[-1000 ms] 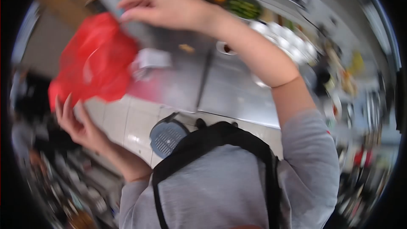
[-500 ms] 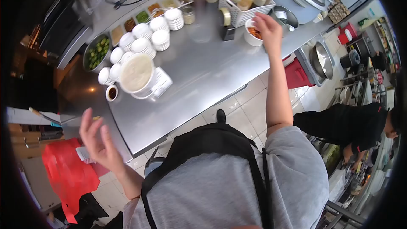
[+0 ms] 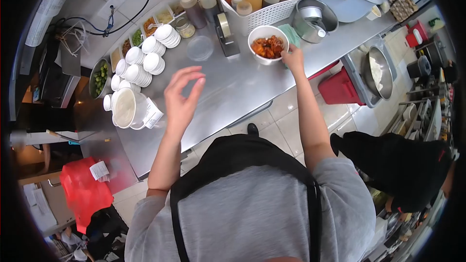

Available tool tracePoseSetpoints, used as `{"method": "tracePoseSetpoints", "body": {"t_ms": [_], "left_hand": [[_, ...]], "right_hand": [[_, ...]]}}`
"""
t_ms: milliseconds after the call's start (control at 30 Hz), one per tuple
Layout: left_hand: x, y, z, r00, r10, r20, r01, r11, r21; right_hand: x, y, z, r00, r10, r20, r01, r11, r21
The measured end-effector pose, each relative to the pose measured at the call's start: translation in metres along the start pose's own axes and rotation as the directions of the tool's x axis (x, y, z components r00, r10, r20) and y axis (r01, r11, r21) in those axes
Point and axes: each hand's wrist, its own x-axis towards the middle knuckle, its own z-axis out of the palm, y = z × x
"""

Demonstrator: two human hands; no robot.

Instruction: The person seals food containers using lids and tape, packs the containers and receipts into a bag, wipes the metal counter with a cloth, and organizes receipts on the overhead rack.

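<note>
A white bowl (image 3: 259,57) holding glossy orange-red food pieces (image 3: 268,47) stands on the steel counter. My right hand (image 3: 293,59) grips its rim on the right side; the fingertips are partly hidden. Over the counter's front part, my left hand (image 3: 181,98) is raised with fingers and thumb apart, and nothing is in it. Just beyond that hand lies a clear round lid (image 3: 200,48). A black tape dispenser (image 3: 227,39) sits between the lid and the bowl. Behind the bowl is a pale green cloth (image 3: 290,34).
Stacked white cups (image 3: 153,63) and a tub of pale contents (image 3: 125,108) stand at left. A basket (image 3: 262,19) of sauce bottles and a metal pot (image 3: 315,19) line the back. A red bag (image 3: 85,194) hangs at lower left. A co-worker (image 3: 403,165) stands at right.
My right hand has come down from above the bowl onto its rim. My left hand has moved right, from near the red bag to over the counter. The view has shifted.
</note>
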Motion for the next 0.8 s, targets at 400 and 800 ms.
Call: {"method": "tracePoseSetpoints", "body": {"t_ms": [400, 800], "left_hand": [[-0.062, -0.149, 0.014, 0.822, -0.569, -0.024, 0.561, 0.802, 0.207], [-0.088, -0.188, -0.039, 0.718, -0.695, -0.039, 0.671, 0.706, -0.226]], "right_hand": [[-0.088, -0.047, 0.104, 0.774, -0.344, 0.532, 0.181, 0.925, 0.335], [-0.031, -0.325, -0.039, 0.421, -0.901, -0.102, 0.906, 0.414, 0.084]]}}
